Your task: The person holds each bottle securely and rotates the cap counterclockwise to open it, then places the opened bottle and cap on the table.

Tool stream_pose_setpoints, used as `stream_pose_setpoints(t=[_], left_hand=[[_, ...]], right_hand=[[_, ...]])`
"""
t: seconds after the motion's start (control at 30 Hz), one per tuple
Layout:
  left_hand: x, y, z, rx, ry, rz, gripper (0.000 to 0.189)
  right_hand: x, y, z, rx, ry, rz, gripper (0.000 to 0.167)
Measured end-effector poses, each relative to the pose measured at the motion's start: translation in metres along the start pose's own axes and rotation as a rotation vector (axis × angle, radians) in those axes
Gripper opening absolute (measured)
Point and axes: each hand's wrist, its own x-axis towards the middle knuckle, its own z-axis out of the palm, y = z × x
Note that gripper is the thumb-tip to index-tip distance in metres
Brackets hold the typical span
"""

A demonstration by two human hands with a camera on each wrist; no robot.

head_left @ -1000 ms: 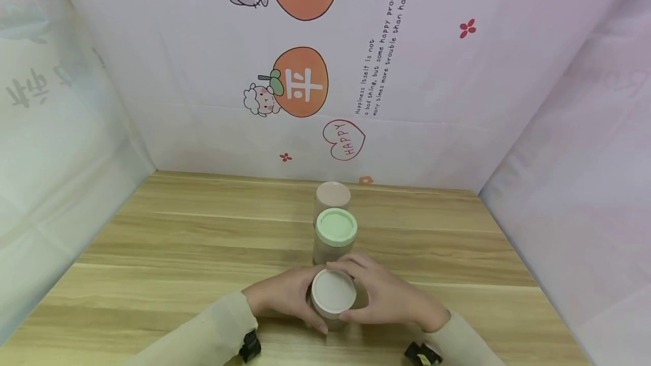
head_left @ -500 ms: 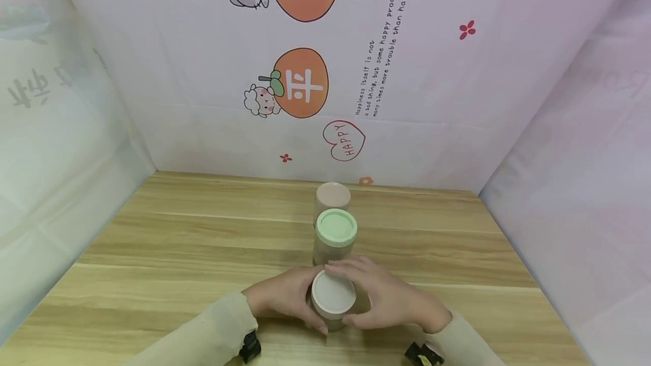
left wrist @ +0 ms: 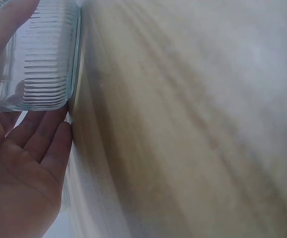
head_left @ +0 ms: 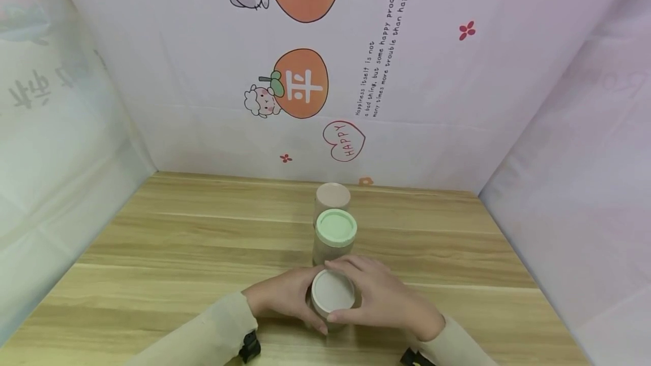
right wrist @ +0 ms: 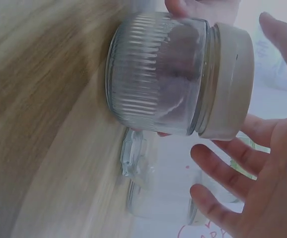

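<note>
A ribbed clear glass jar (right wrist: 138, 74) with a cream screw lid (head_left: 333, 291) stands upright on the wooden table. Curled round its body, my left hand (head_left: 290, 295) grips it from the left; the left wrist view shows the ribbed glass (left wrist: 46, 64) between thumb and fingers. My right hand (head_left: 389, 295) is cupped loosely about the lid from the right. In the right wrist view its thumb (right wrist: 280, 37) stands apart from the lid and its fingers are spread behind; whether the index fingertip touches the lid is hidden.
Directly behind stand a jar with a green lid (head_left: 337, 227) and, farther back, one with a pale pinkish lid (head_left: 333, 195). The wooden table (head_left: 203, 253) meets a printed white cloth (head_left: 417, 146) at the back, with cloth on both sides.
My right thumb shifts slightly right along the lid's near edge, then back left, and the right wrist swings left. The left hand and the jars stay in place.
</note>
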Motion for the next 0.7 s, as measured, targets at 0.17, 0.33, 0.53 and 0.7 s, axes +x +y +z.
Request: stream_pose_setpoints(t=[0.17, 0.33, 0.53, 0.7], left_hand=[[-0.0003, 0.001, -0.0006, -0.002, -0.01, 0.003, 0.089], [-0.0009, 0.003, -0.0013, -0.018, -0.015, 0.0, 0.089], [-0.001, 0.0043, -0.0011, -0.009, -0.014, 0.0, 0.09], [-0.0009, 0.0041, -0.0006, -0.003, -0.013, -0.001, 0.091]], right_hand=[[-0.0004, -0.0032, 0.0026, -0.076, 0.039, 0.013, 0.082], [0.0001, -0.0054, 0.0034, -0.112, 0.055, -0.002, 0.082], [0.0009, -0.0072, 0.0047, -0.14, 0.084, -0.013, 0.082], [0.0009, -0.0058, 0.0073, -0.15, 0.122, -0.017, 0.083]])
